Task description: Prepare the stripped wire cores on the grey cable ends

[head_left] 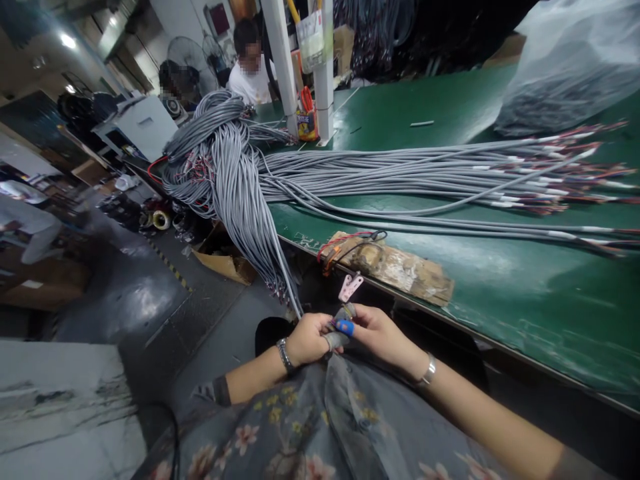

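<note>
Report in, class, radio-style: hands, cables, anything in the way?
Left hand, right hand together, apparently pinching wire ends, mostly hidden. Grey cables draped off the green table. Pink piece beyond hands; no obstruction seen.

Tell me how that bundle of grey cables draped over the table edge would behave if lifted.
The cable bundle probably flops, since it drapes in a curve down past the table. It is likely heavy, being so thick. It might snag, as thin wires poke from its lower end.

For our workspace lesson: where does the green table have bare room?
Bare green table: right of the worn board, this side of the grey cables; beyond them, between white post and plastic bag, barring scraps. Cables crowd the middle.
</note>
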